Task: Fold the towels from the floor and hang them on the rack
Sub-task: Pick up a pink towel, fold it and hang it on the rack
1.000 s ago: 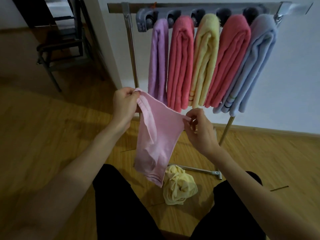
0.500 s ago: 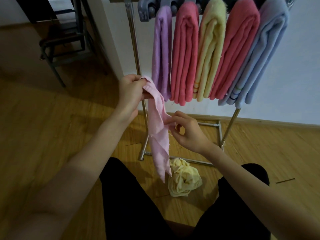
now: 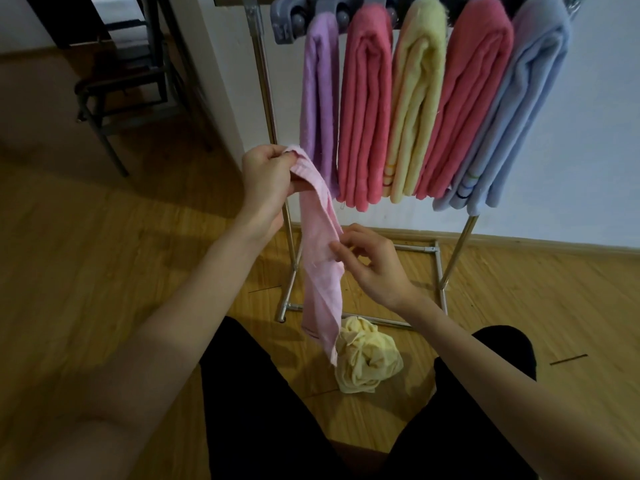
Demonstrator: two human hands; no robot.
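The step in hand is judged to be the folding of one towel before hanging. At the far left of the view, a dark metal chair (image 3: 114,98) stands on the wooden floor (image 3: 104,271), well apart from the work. The left hand (image 3: 266,178) is raised in front of the rack's left upright (image 3: 265,98); its fingers and thumb are curled round the gathered top end of the pale pink towel (image 3: 320,258), which hangs from that grip as a narrow lengthwise strip clear of the floor. The right hand (image 3: 370,268) is lower, at the strip's middle; its thumb and forefinger pinch the right edge of the cloth, and the other fingers are loosely curled behind. Below the strip's free end, a crumpled yellow towel (image 3: 367,358) lies on the floor between the person's legs, just inside the base bar of the towel rack (image 3: 438,271). On the grey hanger bar (image 3: 287,26) at the top, five folded towels hang side by side: lilac (image 3: 320,98), pink-red (image 3: 365,109), pale yellow (image 3: 415,98), a second pink-red (image 3: 474,98) and light blue (image 3: 519,116). The next move probably calls for bringing the lower half up to the top end, keeping the edges aligned, then carrying the fold to a holder on the bar. Whether any holder is free cannot be told. The yellow towel on the floor remains to be folded.
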